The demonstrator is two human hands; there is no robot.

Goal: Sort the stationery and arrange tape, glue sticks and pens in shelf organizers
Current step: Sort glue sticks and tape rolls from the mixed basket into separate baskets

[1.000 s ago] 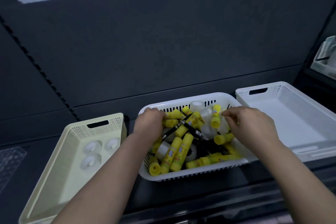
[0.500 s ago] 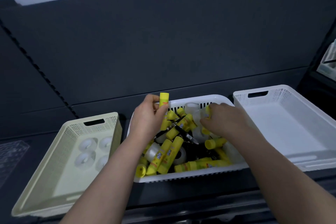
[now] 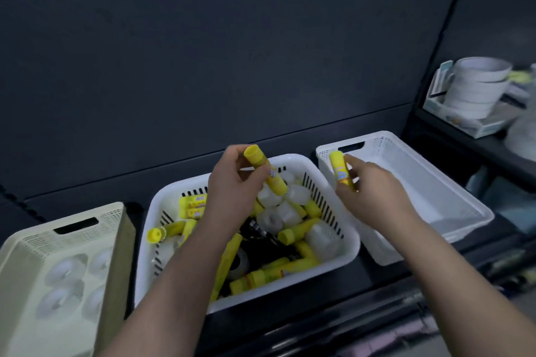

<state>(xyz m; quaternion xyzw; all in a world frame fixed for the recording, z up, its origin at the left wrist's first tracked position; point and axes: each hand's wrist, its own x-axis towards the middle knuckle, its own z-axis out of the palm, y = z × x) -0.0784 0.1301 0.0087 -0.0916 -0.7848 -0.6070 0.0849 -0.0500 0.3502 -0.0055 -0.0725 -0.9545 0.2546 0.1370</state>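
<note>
Three bins stand in a row on the dark shelf. Left hand: grip curled round one glue stick, held tilted above the middle white basket. Right hand: grip pinching a second glue stick, upright, at the near-left corner of the right white bin. The cream bin at lower left holds four tape rolls. The middle basket holds a mixed heap of glue sticks, tape rolls and dark pens; I cannot count them.
</note>
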